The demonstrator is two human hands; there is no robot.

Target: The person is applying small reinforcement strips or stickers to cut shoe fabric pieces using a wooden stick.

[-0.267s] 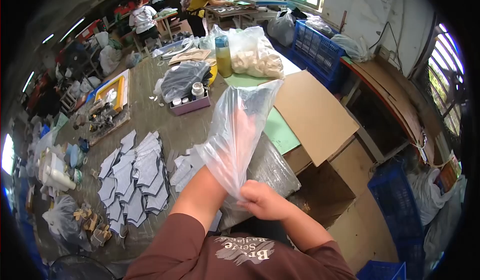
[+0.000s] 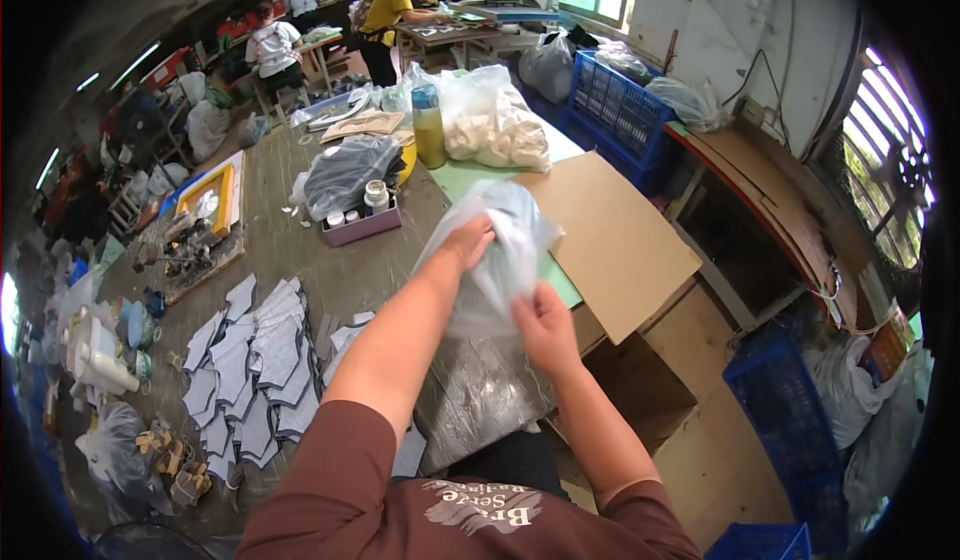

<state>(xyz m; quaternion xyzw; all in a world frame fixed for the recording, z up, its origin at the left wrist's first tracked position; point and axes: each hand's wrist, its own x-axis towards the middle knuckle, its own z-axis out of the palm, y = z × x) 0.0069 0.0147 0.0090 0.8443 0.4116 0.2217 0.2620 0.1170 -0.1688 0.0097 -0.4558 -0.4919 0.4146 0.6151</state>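
A clear plastic bag (image 2: 495, 275), partly smeared by motion, hangs between my hands above the near edge of the table (image 2: 485, 395). My left hand (image 2: 467, 242) is closed on the bag's upper left side, some fingertips hidden in the plastic. At the bag's lower right, my right hand (image 2: 547, 328) pinches its edge between thumb and fingers. Left of my left forearm lie overlapping stacks of grey cut pieces (image 2: 255, 365); a few more grey pieces (image 2: 345, 345) lie partly behind that forearm.
Beyond the bag stand a purple box (image 2: 362, 228) of small jars, a bottle (image 2: 427, 128) and a bag of beige pieces (image 2: 498, 125). A brown board (image 2: 610, 230) overhangs at right, near blue crates (image 2: 620, 95). A yellow frame (image 2: 213, 205) lies left. People work at the back.
My left arm has come out of the bag, and that hand now grips it from outside. My right hand has moved up and right. The bag is more bunched; the view has shifted slightly.
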